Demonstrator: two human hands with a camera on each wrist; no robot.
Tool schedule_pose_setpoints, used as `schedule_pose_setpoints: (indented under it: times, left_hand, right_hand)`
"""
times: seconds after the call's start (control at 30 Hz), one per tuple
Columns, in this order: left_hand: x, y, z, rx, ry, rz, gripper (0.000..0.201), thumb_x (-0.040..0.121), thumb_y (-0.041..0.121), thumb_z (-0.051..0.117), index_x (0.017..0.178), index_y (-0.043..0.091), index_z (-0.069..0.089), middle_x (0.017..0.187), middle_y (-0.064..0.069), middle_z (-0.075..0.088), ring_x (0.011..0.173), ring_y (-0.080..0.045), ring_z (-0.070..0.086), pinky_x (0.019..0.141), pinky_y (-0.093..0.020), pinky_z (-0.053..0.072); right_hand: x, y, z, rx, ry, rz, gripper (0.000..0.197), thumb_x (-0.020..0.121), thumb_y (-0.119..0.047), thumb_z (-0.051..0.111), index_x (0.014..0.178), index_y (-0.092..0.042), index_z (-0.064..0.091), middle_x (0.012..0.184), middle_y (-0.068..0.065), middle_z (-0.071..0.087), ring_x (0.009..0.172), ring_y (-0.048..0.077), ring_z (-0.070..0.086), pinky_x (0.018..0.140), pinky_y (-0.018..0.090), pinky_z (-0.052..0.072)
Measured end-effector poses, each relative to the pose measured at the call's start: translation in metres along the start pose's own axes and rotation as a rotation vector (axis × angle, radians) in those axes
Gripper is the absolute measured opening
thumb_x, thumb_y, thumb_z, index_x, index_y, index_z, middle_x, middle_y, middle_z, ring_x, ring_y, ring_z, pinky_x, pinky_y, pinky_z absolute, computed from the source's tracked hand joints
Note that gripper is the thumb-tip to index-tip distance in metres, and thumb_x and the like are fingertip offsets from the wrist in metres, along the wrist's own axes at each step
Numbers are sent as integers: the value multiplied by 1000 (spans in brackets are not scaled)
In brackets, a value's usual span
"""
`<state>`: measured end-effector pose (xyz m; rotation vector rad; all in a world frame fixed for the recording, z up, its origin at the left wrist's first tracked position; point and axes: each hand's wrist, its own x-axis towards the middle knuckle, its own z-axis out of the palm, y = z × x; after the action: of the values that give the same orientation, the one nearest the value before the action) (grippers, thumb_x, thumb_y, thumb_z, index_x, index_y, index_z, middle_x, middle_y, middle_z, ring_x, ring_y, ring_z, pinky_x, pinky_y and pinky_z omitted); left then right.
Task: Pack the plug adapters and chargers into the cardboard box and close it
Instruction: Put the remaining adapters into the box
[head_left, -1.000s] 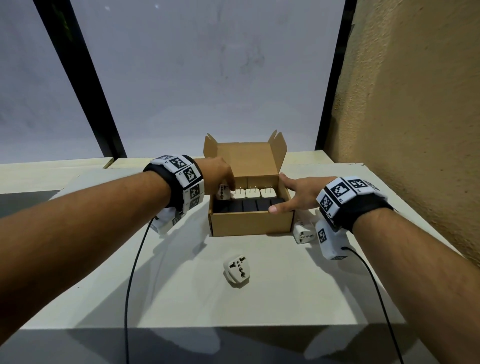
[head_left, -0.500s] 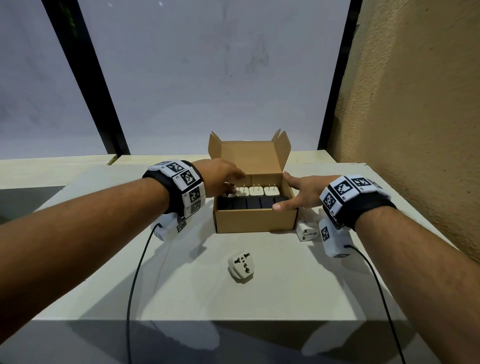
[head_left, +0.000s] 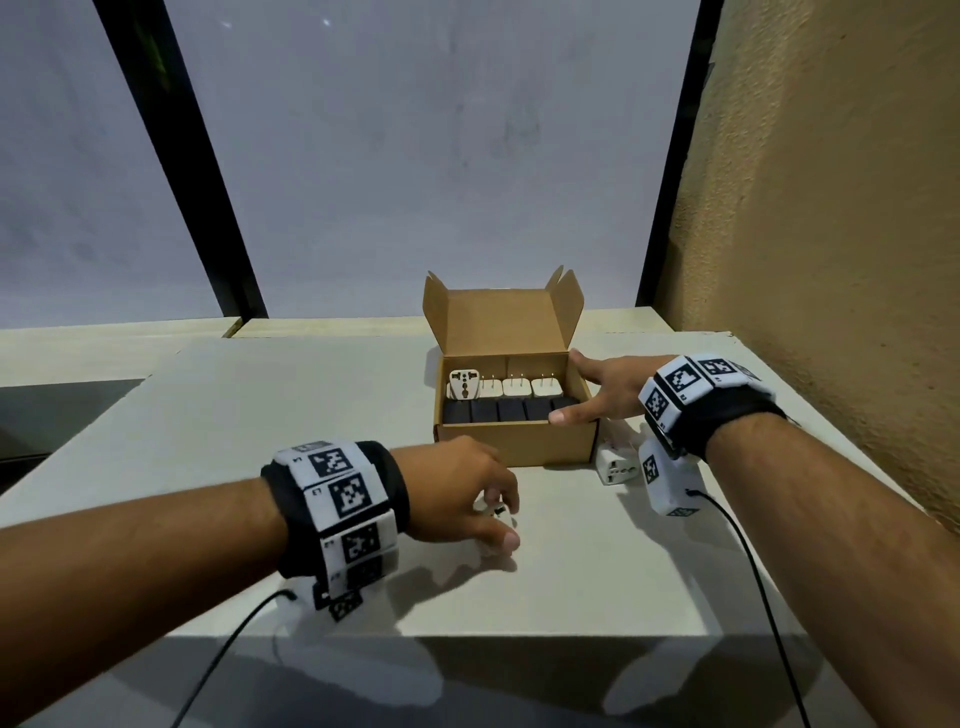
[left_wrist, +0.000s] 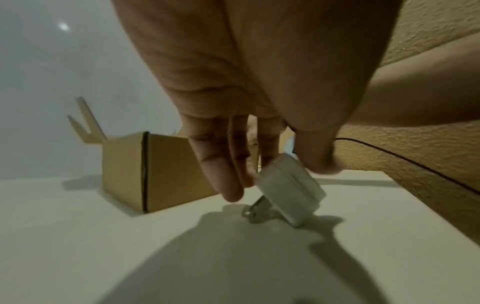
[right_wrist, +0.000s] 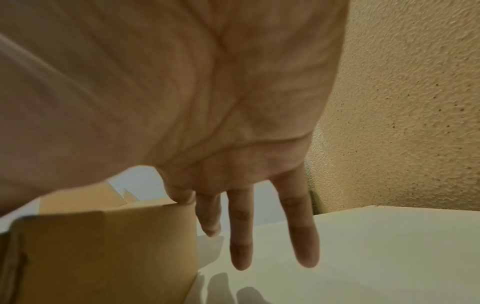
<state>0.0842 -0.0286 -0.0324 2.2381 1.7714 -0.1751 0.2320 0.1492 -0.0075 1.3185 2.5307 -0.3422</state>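
The open cardboard box (head_left: 519, 441) stands on the white table (head_left: 597, 571), lid upright. Inside lie a row of black chargers (head_left: 509, 410), white chargers (head_left: 530, 387) with prongs up, and one white plug adapter (head_left: 464, 385) at the back left. In front of the box my left hand (head_left: 498, 519) pinches another white plug adapter (left_wrist: 291, 191) between thumb and fingers; it is tilted, prongs touching the table. My right hand (head_left: 587, 395) rests with straight fingers on the box's right rim (right_wrist: 103, 257). A third white adapter (head_left: 615, 467) lies by the box's right front corner.
A rough tan wall (head_left: 831, 208) runs close along the table's right side. A window pane with black frames (head_left: 192, 171) is behind. Black cables (head_left: 748, 571) trail from both wrists over the table's front edge.
My left hand left the box, where a white adapter now stands at the back left, came back toward me and took hold of the adapter in front. The right hand stayed on the box.
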Motion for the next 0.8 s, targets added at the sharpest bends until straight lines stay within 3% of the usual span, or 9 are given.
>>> schedule_pose_setpoints:
  times: [0.13,0.27,0.33,0.43,0.5,0.6,0.7,0.73,0.8]
  left_hand:
    - [4,3,-13,-116,34,0,45,77,49,72,114,26,65,106,9,66,82,-3,57,75,-19,49]
    - [14,-7,-58,-158,350,-59,39,68,43,80,102,27,69,91,11,66,83,-7,60,75,-24,50]
    - [25,-21,-77,-212,479,-109,40,68,38,82,103,25,68,94,10,69,86,-7,63,78,-23,52]
    - [46,-39,-91,-202,559,-195,46,70,36,82,111,19,68,102,5,70,87,-5,60,81,-18,46]
    - [62,-48,-90,-195,561,-240,48,73,30,81,116,15,67,104,2,71,88,-7,62,80,-17,45]
    - [80,-57,-80,-178,475,-304,38,81,17,75,117,10,67,102,-1,70,89,-14,68,65,-11,46]
    - [90,-62,-75,-100,396,-357,34,84,16,71,117,11,68,110,-2,70,96,-16,68,55,-11,44]
    - [91,-63,-75,-82,380,-372,33,85,15,70,118,12,68,113,-2,70,99,-17,67,54,-12,45]
    - [93,-67,-73,-35,355,-376,31,86,16,69,117,14,69,114,-3,70,101,-17,67,71,-21,54]
  right_hand:
    - [-1,-1,-3,-35,2,-5,109,74,-77,49,153,-27,-5,153,9,36,138,31,36,110,44,30]
    - [0,0,-3,-54,16,-12,108,74,-78,48,154,-25,-3,153,9,36,139,30,34,112,44,28]
    - [0,0,-3,-51,10,-11,108,74,-78,48,154,-26,-3,154,9,34,140,31,32,112,45,27]
    - [0,0,-3,-32,7,-18,107,75,-76,50,154,-26,-2,155,8,31,141,31,32,112,44,27]
    - [-1,0,-3,-30,9,-22,107,76,-75,50,154,-25,-2,156,8,30,141,30,31,112,44,26]
    - [-1,1,-3,-36,16,-30,108,74,-77,51,154,-25,0,155,8,32,141,30,32,111,44,27]
    - [0,2,-2,-34,26,-39,109,73,-78,51,154,-25,1,153,7,35,139,30,34,110,44,28]
    - [0,3,-2,-34,27,-42,109,73,-78,50,154,-25,1,153,7,36,139,30,35,110,44,28]
    - [0,3,-2,-32,24,-45,109,73,-78,50,154,-25,0,154,8,34,140,30,33,111,44,28]
